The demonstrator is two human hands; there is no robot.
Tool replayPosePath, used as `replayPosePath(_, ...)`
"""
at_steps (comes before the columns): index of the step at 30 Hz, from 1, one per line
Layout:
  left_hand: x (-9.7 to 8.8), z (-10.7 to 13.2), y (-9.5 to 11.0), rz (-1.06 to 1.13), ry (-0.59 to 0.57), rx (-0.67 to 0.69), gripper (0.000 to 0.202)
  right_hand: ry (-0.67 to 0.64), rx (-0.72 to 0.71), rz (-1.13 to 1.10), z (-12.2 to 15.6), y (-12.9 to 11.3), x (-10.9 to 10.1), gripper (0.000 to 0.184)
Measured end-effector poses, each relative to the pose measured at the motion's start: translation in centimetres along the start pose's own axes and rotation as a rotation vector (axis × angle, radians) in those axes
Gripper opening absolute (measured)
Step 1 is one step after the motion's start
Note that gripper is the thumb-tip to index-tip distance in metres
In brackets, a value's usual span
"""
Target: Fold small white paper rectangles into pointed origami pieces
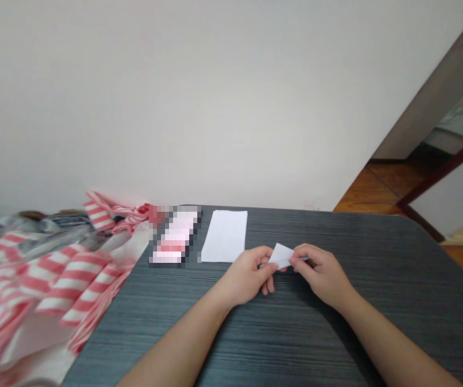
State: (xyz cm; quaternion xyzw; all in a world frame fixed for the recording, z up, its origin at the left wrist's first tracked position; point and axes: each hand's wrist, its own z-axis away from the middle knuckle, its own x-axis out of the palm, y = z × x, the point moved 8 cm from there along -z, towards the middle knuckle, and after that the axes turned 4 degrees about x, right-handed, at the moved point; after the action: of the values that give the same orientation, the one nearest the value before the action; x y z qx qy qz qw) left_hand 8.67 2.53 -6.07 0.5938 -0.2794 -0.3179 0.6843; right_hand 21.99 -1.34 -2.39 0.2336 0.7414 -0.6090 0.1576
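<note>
A small piece of folded white paper [280,255] is held just above the dark table, its pointed flap standing up between my hands. My left hand [251,273] pinches its left side with thumb and fingers. On the right side, my right hand [319,269] grips the paper between thumb and fingertips. Both hands are closed on it, and the fingers cover its two ends. Just beyond my left hand lies a stack of white paper sheets [225,236], flat on the table.
The dark wood-grain table [167,322] stands against a white wall [231,107]. A blurred-out pinkish rectangular object [176,236] lies left of the stack. Red-and-white striped cloth [70,274] is heaped beyond the left edge. Wooden floor [370,188] shows through a doorway at right.
</note>
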Motion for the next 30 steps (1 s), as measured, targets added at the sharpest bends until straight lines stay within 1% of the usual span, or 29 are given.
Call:
replayPosePath(3,0.1,0.2,0.4,0.007,-0.010,-0.021,0.014,0.001,0.085,-0.021,0.1,0.7,0.0,0.014)
replayPosePath(6,0.2,0.4,0.9,0.013,-0.013,-0.032,0.012,0.010,0.192,-0.080,0.3,1.9,0.0,0.010)
replayPosePath(8,0.3,0.5,1.2,0.013,-0.021,-0.030,0.013,0.019,0.240,-0.118,0.4,2.5,0.2,0.011)
replayPosePath(12,0.4,0.5,1.3,0.015,-0.025,-0.036,0.013,0.027,0.263,-0.243,0.3,2.8,0.4,0.011)
replayPosePath(16,0.1,0.4,1.3,0.020,0.009,-0.038,0.012,-0.008,0.266,-0.434,0.3,2.4,0.6,0.025)
replayPosePath(19,-0.2,0.4,1.3,0.029,0.019,-0.031,0.013,-0.064,0.301,-0.387,0.4,2.6,0.6,0.016)
replayPosePath(23,-0.1,0.4,1.2,0.042,-0.010,-0.016,0.015,-0.074,0.327,-0.277,0.5,3.1,0.3,0.028)
replayPosePath(26,0.0,0.4,1.1,0.048,-0.020,-0.011,0.016,-0.059,0.350,-0.249,0.5,3.4,0.2,0.032)
replayPosePath(30,0.1,0.3,1.1,0.061,-0.013,-0.025,0.013,-0.040,0.341,-0.232,0.5,2.7,0.0,0.034)
